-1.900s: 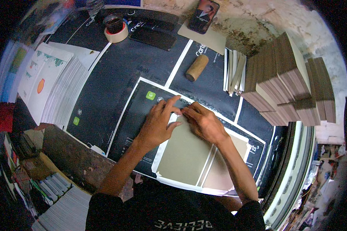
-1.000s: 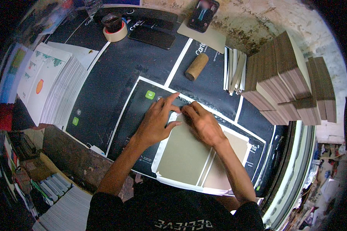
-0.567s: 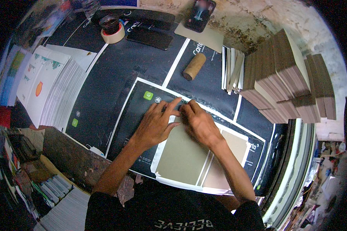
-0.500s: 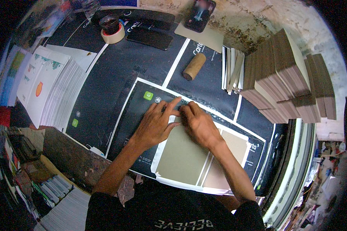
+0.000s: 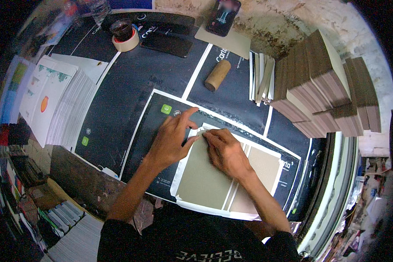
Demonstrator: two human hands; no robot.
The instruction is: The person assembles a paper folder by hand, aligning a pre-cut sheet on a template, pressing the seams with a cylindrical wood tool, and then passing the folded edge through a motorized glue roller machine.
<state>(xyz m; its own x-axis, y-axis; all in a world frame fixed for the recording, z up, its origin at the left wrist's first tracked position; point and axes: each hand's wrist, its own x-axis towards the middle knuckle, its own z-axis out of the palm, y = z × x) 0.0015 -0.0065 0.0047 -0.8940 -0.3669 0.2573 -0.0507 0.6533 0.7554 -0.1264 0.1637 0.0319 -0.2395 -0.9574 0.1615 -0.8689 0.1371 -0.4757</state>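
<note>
A grey-green cardboard panel (image 5: 203, 174) lies on a white paper sheet (image 5: 206, 212) in front of me. Beside it on the same sheet are a narrow strip and a pinkish-tan board (image 5: 265, 168). The sheet's margin shows around the boards, with small folds at the corners. My right hand (image 5: 228, 150) has its fingers bunched at the panel's far left corner, pinching the paper edge there. My left hand (image 5: 169, 139) is just left of that corner, index finger stretched out and thumb apart, close to the paper. Nothing shows in its grasp.
A brown cardboard tube (image 5: 217, 75) lies beyond my hands. At the right stand stacks of grey-brown boards (image 5: 318, 83) and several thin strips (image 5: 261, 78). A paper stack (image 5: 65, 100) is at the left. Farther back are a tape roll (image 5: 125, 43) holding a dark cup, and phones (image 5: 167, 45).
My right hand has drawn slightly nearer to me, uncovering the sheet's far left corner. My left hand has shifted a little left and nearer, and its thumb has come off the panel's edge.
</note>
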